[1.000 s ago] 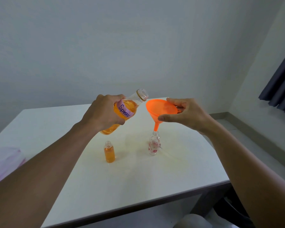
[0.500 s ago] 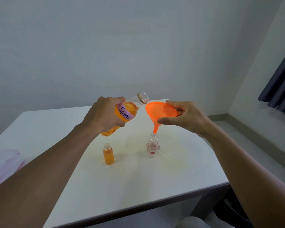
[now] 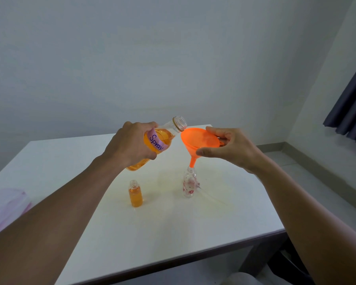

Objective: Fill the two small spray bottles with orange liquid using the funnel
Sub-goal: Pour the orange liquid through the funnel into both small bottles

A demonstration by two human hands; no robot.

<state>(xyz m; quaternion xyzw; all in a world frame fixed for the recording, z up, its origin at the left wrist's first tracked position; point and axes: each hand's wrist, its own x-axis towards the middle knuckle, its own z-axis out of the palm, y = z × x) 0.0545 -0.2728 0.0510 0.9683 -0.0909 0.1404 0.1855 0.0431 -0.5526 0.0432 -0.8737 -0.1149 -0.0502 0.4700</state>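
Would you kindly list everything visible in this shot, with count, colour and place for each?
Large bottle: one, clear with orange liquid and a purple "Spray" label, tilted in the left hand, mouth by the funnel's rim.
Funnel: one, orange, in the right hand, spout at the floral bottle's mouth.
Floral spray bottle: one, clear with pink flowers, looks empty, upright on the table.
Plain spray bottle: one, clear, nearly full of orange liquid, uncapped, left of the floral one.
Table: one, white.
Plastic bag: one, pinkish, at the table's left edge.
Curtain: one, dark, far right.
Left hand: one, gripping.
Right hand: one, gripping.
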